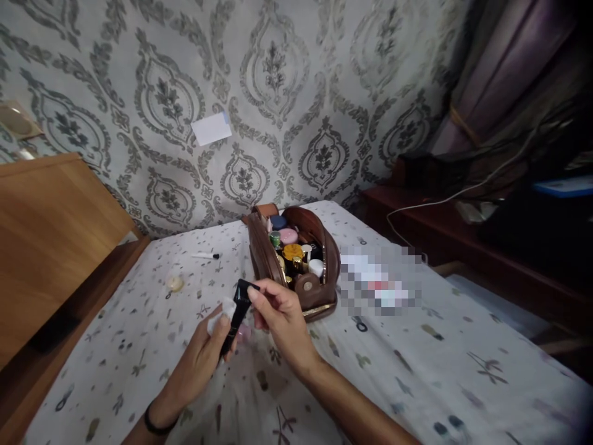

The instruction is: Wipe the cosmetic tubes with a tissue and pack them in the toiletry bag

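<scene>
Black and glossy, a slim tube (239, 311) is held aslant: its upper end is pinched by the right hand (283, 315), its lower length clasped with a white wad (228, 306) by the left hand (204, 351). Just beyond the right, nearer grip, an open brown bag (320, 294) is set.

Dim overall, v. dark R side, edge distort., pixelated patch over sheet (389, 371)

Black tube (240, 301) partly finger-covered, pixelated item (380, 284) unreadable, 2 forearms (354, 395) cut off
</scene>
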`<state>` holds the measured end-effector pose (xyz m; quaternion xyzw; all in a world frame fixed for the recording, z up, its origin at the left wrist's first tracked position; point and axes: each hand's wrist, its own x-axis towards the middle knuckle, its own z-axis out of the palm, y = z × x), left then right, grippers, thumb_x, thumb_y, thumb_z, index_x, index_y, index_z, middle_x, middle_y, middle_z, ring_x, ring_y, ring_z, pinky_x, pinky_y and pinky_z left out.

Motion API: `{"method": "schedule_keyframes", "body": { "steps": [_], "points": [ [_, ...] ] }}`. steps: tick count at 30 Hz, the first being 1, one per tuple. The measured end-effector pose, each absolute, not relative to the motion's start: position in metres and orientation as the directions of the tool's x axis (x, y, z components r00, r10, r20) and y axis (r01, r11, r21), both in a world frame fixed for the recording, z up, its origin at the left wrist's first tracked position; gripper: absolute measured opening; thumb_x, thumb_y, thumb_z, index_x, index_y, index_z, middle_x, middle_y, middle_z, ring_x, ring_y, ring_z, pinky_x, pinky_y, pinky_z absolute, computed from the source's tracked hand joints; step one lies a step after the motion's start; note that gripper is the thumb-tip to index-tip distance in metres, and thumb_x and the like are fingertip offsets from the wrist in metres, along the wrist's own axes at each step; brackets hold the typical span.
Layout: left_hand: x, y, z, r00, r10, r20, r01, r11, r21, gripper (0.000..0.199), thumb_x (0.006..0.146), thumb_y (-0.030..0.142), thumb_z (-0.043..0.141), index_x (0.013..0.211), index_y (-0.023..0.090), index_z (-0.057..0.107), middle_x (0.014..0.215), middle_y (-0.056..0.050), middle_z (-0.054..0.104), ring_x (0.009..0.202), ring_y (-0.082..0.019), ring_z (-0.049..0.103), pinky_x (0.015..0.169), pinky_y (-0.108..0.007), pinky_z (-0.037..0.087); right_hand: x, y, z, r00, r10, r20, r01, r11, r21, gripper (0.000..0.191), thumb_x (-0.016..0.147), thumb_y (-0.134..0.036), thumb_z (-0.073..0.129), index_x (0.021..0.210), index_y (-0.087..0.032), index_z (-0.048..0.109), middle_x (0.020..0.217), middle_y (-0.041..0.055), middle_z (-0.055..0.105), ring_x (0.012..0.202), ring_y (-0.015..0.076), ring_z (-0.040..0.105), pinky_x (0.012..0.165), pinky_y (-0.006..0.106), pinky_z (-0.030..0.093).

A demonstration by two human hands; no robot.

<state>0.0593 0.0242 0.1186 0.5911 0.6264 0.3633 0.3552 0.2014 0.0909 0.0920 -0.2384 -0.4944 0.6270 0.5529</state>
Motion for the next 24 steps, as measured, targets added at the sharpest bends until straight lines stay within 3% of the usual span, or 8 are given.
{"method": "schedule_keyframes", "body": {
  "steps": [5, 8, 11, 15, 19, 24],
  "points": [
    [0.064, 0.028, 0.133, 0.04, 0.995, -0.095, 0.41, 0.07, 0.91, 0.064, 0.091, 0.077, 0.036, 0.07, 0.02, 0.059, 0.06, -0.001, 0.06, 0.057, -0.016, 0.056, 0.058, -0.027, 0.044, 0.2, 0.084, 0.094, -0.346, 0.91, 0.226, -0.465, 0.042, -0.884, 0.041, 0.081, -0.058, 0.073, 0.075, -0.018, 0.065, 0.048, -0.0072, 0.05, 0.041, 0.0069, 0.042, 0.042, 0.02, 0.031],
    [0.063, 0.034, 0.133, 0.01, 0.993, -0.114, 0.314, 0.106, 0.944, 0.069, 0.09, 0.078, 0.036, 0.064, 0.019, 0.061, 0.059, -0.003, 0.063, 0.059, -0.016, 0.059, 0.062, -0.027, 0.048, 0.198, 0.079, 0.095, -0.448, 0.872, 0.198, -0.463, -0.037, -0.885, 0.041, 0.081, -0.058, 0.073, 0.074, -0.019, 0.065, 0.046, -0.0064, 0.052, 0.039, 0.0089, 0.048, 0.043, 0.022, 0.031],
    [0.061, 0.039, 0.126, 0.027, 0.976, -0.214, 0.106, 0.21, 0.972, 0.073, 0.085, 0.084, 0.036, 0.061, 0.018, 0.059, 0.052, -0.003, 0.06, 0.049, -0.015, 0.056, 0.051, -0.026, 0.045, 0.197, 0.078, 0.096, -0.471, 0.864, 0.178, -0.495, -0.092, -0.864, 0.038, 0.079, -0.055, 0.076, 0.075, -0.018, 0.067, 0.045, -0.0069, 0.051, 0.04, 0.009, 0.048, 0.044, 0.022, 0.029],
    [0.056, 0.034, 0.111, 0.309, 0.887, -0.343, -0.207, 0.415, 0.886, 0.07, 0.081, 0.085, 0.045, 0.076, 0.016, 0.061, 0.05, 0.002, 0.056, 0.037, -0.011, 0.049, 0.039, -0.023, 0.038, 0.199, 0.082, 0.101, -0.439, 0.89, 0.125, -0.572, -0.169, -0.802, 0.034, 0.072, -0.048, 0.084, 0.074, -0.017, 0.07, 0.047, -0.0086, 0.046, 0.043, 0.0048, 0.036, 0.044, 0.02, 0.026],
    [0.047, 0.018, 0.102, 0.577, 0.769, -0.277, -0.345, 0.536, 0.77, 0.056, 0.085, 0.073, 0.055, 0.09, 0.017, 0.061, 0.051, 0.005, 0.053, 0.034, -0.009, 0.044, 0.037, -0.021, 0.039, 0.205, 0.089, 0.107, -0.39, 0.919, 0.062, -0.63, -0.217, -0.745, 0.036, 0.065, -0.046, 0.088, 0.079, -0.017, 0.07, 0.053, -0.0083, 0.046, 0.045, 0.0039, 0.034, 0.041, 0.018, 0.021],
    [0.043, 0.004, 0.104, 0.54, 0.808, -0.237, -0.403, 0.495, 0.77, 0.047, 0.082, 0.06, 0.071, 0.097, 0.016, 0.061, 0.057, 0.007, 0.051, 0.034, -0.003, 0.034, 0.037, -0.017, 0.034, 0.209, 0.09, 0.111, -0.365, 0.928, 0.068, -0.625, -0.19, -0.757, 0.037, 0.066, -0.046, 0.087, 0.081, -0.018, 0.069, 0.058, -0.0075, 0.048, 0.046, 0.0037, 0.037, 0.04, 0.017, 0.021]
  ]
}}
